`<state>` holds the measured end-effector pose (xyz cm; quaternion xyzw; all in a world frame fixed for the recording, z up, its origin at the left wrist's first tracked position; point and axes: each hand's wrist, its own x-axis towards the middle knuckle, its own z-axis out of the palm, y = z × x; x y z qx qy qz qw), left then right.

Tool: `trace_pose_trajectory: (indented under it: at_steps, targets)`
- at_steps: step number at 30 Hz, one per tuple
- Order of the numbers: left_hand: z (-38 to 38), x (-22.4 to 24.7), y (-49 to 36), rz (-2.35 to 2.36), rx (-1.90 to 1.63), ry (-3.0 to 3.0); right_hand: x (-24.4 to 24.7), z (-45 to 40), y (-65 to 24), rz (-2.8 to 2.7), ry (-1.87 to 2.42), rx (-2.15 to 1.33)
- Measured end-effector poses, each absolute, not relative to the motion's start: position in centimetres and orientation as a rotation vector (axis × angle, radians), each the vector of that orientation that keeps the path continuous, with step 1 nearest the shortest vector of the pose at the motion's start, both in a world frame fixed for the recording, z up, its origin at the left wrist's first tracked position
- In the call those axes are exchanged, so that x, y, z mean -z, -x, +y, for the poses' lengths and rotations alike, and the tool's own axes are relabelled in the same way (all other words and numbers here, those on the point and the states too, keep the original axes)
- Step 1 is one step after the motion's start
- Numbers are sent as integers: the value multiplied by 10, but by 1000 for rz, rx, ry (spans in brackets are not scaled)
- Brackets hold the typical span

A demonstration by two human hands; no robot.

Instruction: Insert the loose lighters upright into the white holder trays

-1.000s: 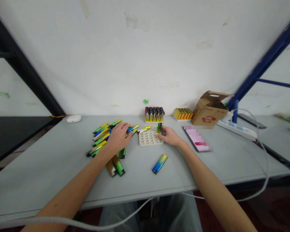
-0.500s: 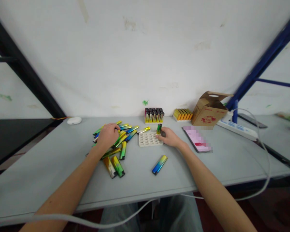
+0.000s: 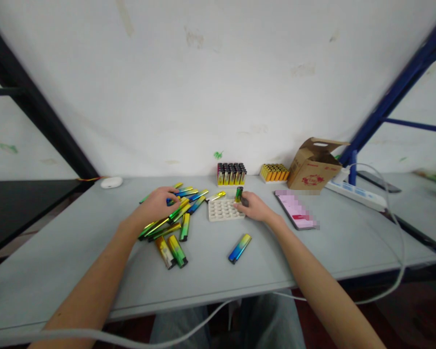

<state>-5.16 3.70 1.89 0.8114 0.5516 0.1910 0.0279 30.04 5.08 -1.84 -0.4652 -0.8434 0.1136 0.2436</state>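
Observation:
My left hand [image 3: 156,203] is over a loose pile of shiny lighters [image 3: 181,213] in yellow, green and blue. Its fingers and thumb curl together around a lighter that they mostly hide. My right hand [image 3: 255,207] grips the right edge of a white tray [image 3: 223,211] with rows of holes. One green lighter [image 3: 239,195] stands upright at the tray's back right corner, close to my right fingertips. A dark spot beside my right thumb is too small to make out. One yellow lighter [image 3: 218,195] lies just behind the tray, and a blue-yellow lighter [image 3: 240,248] lies in front.
Against the wall stand a full tray of black-topped lighters [image 3: 231,174] and a block of yellow-orange lighters [image 3: 275,173]. On the right are an open cardboard box [image 3: 314,169], a phone [image 3: 296,209] and a power strip [image 3: 359,195]. A white case [image 3: 112,182] sits at the back left.
My left hand has shifted slightly left, its forearm swinging outward and uncovering lighters at the pile's front left. My right hand and the tray stay in place.

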Motion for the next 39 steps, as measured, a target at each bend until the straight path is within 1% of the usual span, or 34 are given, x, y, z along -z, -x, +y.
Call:
trace_pose_trajectory:
  at_steps: [9, 12, 16, 21, 24, 27, 39]
  targets:
    - [33, -20, 50, 1665, -505, -2547, 18, 50, -301, -2299, 1237, -338]
    - [32, -19, 49, 1663, -548, -2538, 17, 49, -301, -2297, 1249, -351]
    - [28, -22, 47, 1490, -596, -2583, 16, 49, -300, -2296, 1247, -354]
    - [16, -28, 39, 1266, -416, -2638, 18, 50, -300, -2299, 1251, -331]
    - [12, -30, 34, 1243, -279, -2669, 18, 50, -300, -2303, 1249, -332]
    - [11, -30, 33, 1260, -215, -2673, 18, 51, -301, -2303, 1255, -339]
    - [11, -17, 17, 1227, -307, -2686, 18, 49, -301, -2295, 1269, -314]
